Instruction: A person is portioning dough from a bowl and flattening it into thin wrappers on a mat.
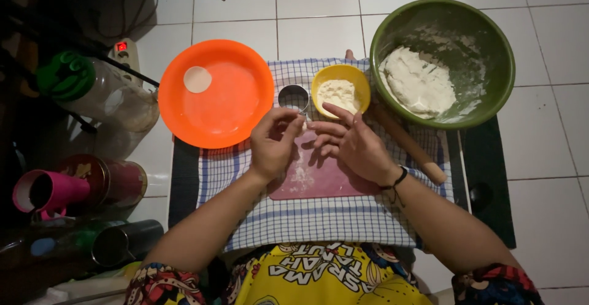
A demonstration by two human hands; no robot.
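Over the pink cutting board [319,179], seen from the head camera, both hands meet above its far edge. Left hand [273,142] has its fingers curled inward, thumb and forefinger pinched close on something small and pale, probably a bit of dough; what exactly it holds is too small to tell. Right hand [353,145] lies just beside it, fingers [325,127] spread loosely and pointing toward the left hand, holding nothing that shows. Just beyond the board stand a metal ring cutter [294,97] and a yellow bowl [340,89] of flour; the left hand is nearer the cutter. A wooden rolling pin [408,145] lies right of the board, its long axis slanting away from the green bowl [442,62] of dough. Left of the board, an orange plate [216,93] carries one pale disc [197,79]. Board and bowls rest on a checked cloth [319,219] on the tiled floor [552,158]
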